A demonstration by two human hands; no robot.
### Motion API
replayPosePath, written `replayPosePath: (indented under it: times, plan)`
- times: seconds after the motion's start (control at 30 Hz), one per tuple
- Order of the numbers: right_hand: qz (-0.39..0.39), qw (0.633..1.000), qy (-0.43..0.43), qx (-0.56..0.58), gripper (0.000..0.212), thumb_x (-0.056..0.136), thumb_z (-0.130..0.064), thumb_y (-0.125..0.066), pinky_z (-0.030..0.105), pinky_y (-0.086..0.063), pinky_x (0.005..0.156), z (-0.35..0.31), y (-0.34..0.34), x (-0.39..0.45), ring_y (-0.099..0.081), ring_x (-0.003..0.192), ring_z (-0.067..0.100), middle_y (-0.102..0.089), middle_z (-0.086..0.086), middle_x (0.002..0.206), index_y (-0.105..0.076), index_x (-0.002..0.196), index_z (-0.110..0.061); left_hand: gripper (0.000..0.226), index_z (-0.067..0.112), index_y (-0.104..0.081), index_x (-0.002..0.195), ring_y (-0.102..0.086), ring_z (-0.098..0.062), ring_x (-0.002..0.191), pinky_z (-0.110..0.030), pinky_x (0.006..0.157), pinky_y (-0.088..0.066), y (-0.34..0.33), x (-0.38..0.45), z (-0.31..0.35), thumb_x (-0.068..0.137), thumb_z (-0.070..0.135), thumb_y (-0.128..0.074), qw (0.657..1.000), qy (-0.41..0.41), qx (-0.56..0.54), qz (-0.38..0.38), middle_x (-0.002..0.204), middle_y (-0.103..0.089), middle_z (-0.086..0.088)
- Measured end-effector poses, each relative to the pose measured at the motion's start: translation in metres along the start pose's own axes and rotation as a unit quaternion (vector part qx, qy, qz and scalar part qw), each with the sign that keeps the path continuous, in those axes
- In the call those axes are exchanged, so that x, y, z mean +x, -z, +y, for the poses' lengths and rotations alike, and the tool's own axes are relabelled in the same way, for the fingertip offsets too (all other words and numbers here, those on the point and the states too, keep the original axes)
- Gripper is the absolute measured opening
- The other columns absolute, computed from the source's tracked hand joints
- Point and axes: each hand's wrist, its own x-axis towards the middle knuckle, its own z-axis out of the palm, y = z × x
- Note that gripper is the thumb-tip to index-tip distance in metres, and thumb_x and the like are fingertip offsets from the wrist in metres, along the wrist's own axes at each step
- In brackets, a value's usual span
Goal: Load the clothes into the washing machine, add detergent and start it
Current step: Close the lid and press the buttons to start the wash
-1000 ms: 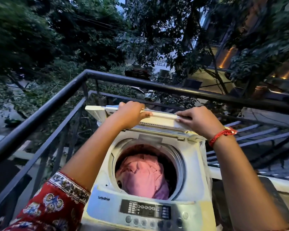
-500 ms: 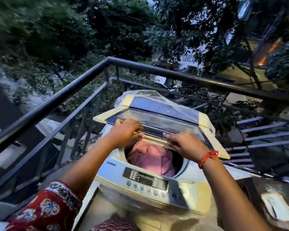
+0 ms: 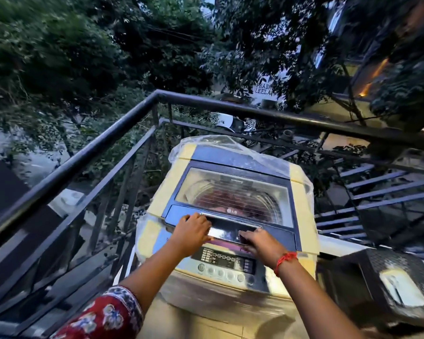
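A cream top-loading washing machine (image 3: 301,199) stands on a balcony, partly wrapped in clear plastic. Its glass lid (image 3: 233,192) lies nearly flat over the drum, and pink clothes (image 3: 230,198) show dimly through the glass. My left hand (image 3: 192,232) and my right hand (image 3: 260,242) both rest on the lid's front handle strip (image 3: 227,231), fingers curled over its edge. A thin pink gap shows under that edge. The control panel (image 3: 227,263) with a display and a row of round buttons sits just below my hands.
A dark metal railing (image 3: 96,152) runs along the left and behind the machine, with trees beyond. Metal stairs (image 3: 377,192) descend at the right. A dark woven box (image 3: 389,287) stands to the right of the machine.
Both hands have brought the lid down from upright to almost flat over the drum. The pink clothes, openly seen before, now show only through the glass.
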Motion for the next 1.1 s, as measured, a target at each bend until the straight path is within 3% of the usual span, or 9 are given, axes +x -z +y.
replayPosePath:
  times: [0.13,0.3,0.47,0.6,0.7,0.83,0.97,1.1]
  plan:
    - [0.001,0.997,-0.047,0.053,0.043,0.095,-0.021,-0.054,0.032,-0.039,0.094,0.001,-0.013,0.001,-0.05,0.113,0.029,-0.058,0.015,0.119,-0.048,0.137,-0.016,0.043,0.019,-0.051,0.122,-0.041,-0.022,0.123,-0.041,0.103,-0.032,-0.015,0.001,0.0,0.095,0.05,-0.04,1.0,0.0,-0.001,-0.01,0.125,-0.052,-0.002]
    - [-0.015,0.991,-0.087,0.1,0.043,0.096,-0.029,-0.054,0.033,-0.039,0.098,0.002,-0.03,0.0,-0.049,0.118,0.03,-0.057,0.017,0.123,-0.048,0.137,-0.017,0.042,0.012,-0.057,0.116,-0.042,-0.028,0.118,-0.044,0.098,-0.036,-0.031,0.006,-0.004,0.099,0.045,-0.037,0.998,-0.014,-0.036,-0.043,0.119,-0.054,-0.008]
    - [-0.014,0.989,-0.078,0.122,0.037,0.096,-0.022,-0.052,0.033,-0.042,0.096,0.004,-0.027,0.002,-0.055,0.114,0.027,-0.063,0.014,0.123,-0.055,0.132,-0.013,0.028,0.024,-0.064,0.115,-0.042,-0.025,0.115,-0.038,0.093,-0.042,-0.043,0.016,-0.007,0.099,0.036,-0.045,0.995,0.009,-0.067,-0.075,0.118,-0.057,0.0]
    - [0.039,0.973,-0.121,0.194,0.025,0.088,-0.017,-0.065,0.02,-0.046,0.088,0.025,-0.022,-0.008,-0.064,0.101,0.014,-0.071,0.002,0.109,-0.069,0.113,-0.016,0.027,0.017,-0.069,0.097,-0.055,-0.024,0.105,-0.038,0.081,-0.051,-0.037,0.03,-0.008,0.088,0.042,-0.062,0.979,0.104,-0.146,-0.096,0.099,-0.059,-0.009]
    - [0.102,0.951,-0.219,0.192,0.009,0.078,-0.014,-0.073,0.024,-0.049,0.074,0.056,-0.023,-0.021,-0.065,0.08,0.016,-0.07,-0.001,0.084,-0.071,0.086,-0.018,0.023,0.017,-0.075,0.088,-0.065,-0.023,0.091,-0.03,0.074,-0.052,-0.022,0.045,-0.003,0.076,0.037,-0.077,0.963,0.15,-0.167,-0.147,0.09,-0.071,-0.005]
    - [0.036,0.929,-0.268,0.252,0.024,0.067,-0.013,-0.085,0.023,-0.046,0.064,0.075,-0.028,-0.043,-0.058,0.064,0.011,-0.063,-0.003,0.067,-0.062,0.069,-0.021,0.017,0.012,-0.076,0.09,-0.068,-0.025,0.09,-0.029,0.076,-0.054,-0.006,0.06,0.004,0.074,0.017,-0.076,0.951,0.193,-0.159,-0.18,0.093,-0.073,-0.005]
    - [0.002,0.926,-0.255,0.278,0.035,0.055,-0.015,-0.091,0.028,-0.052,0.065,0.081,-0.032,-0.048,-0.054,0.064,0.01,-0.064,0.001,0.074,-0.066,0.079,-0.016,0.026,0.01,-0.076,0.073,-0.07,-0.022,0.068,-0.034,0.071,-0.06,-0.001,0.069,0.002,0.05,0.016,-0.088,0.924,0.231,-0.214,-0.217,0.071,-0.074,-0.003]
    - [-0.007,0.92,-0.256,0.296,0.038,0.053,-0.011,-0.092,0.031,-0.053,0.066,0.086,-0.032,-0.044,-0.051,0.063,0.01,-0.061,0.0,0.072,-0.065,0.079,-0.011,0.023,0.008,-0.075,0.069,-0.071,-0.019,0.063,-0.033,0.069,-0.061,-0.003,0.071,0.001,0.049,0.011,-0.088,0.918,0.234,-0.237,-0.215,0.065,-0.073,-0.004]
